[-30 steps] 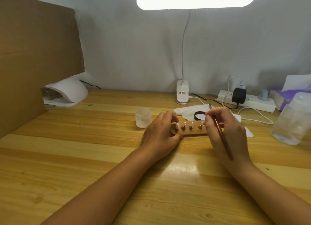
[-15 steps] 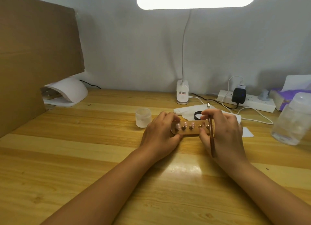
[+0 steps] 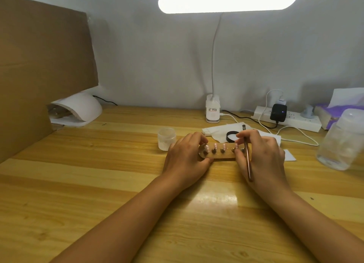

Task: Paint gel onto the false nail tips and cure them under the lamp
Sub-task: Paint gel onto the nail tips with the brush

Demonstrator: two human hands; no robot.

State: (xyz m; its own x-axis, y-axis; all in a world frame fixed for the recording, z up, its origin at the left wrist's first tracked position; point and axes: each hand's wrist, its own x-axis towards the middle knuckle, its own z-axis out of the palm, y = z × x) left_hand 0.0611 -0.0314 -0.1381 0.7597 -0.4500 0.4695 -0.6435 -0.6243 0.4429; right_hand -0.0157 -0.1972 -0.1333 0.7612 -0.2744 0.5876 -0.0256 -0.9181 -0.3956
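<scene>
Cardboard panel (image 3: 39, 65): stands upright at the far left of the worktop (image 3: 98, 184), overhanging the curing lamp's near side.
Curing lamp (image 3: 80, 109): a white dome at the back left, partly behind the panel, with its mouth facing forward. Something seems to lie inside, but it is too dark to say what.
Gel jar (image 3: 166, 138): a small frosted pot just left of the left hand. It sits between the holder and the lamp, so a low slide leftward would likely knock it.
Left hand (image 3: 185, 158): fingers curled over the left end of the wooden holder, thumb at its near edge, gripping it.
Desk lamp (image 3: 212, 113): its white base stands at the back and its lit bar is overhead, clear of the work.
Wooden holder (image 3: 220, 155): a short flat block at mid-worktop, between the two hands.
Nail tips (image 3: 224, 146): pale pink, standing in a row on small pegs along the holder.
Handling: the block looks stiff and light. The tips are thin and wet gel smears, so take the holder by its two ends, level, with fingers off the row.
Black ring (image 3: 231, 136): lies on white tissue (image 3: 216, 129) just behind the holder.
Brush (image 3: 248, 164): a slim coppery handle lying across the right hand, bristle end pointing away, beside the rightmost tip.
Right hand (image 3: 262, 154): forefinger and thumb pinch the holder's right end, and the brush is tucked in the same grip.
Power strip (image 3: 295, 121): sits at the back right, its cables trailing towards the tissue.
Clear bottle (image 3: 342, 142): stands at the right edge, well apart from the holder.
</scene>
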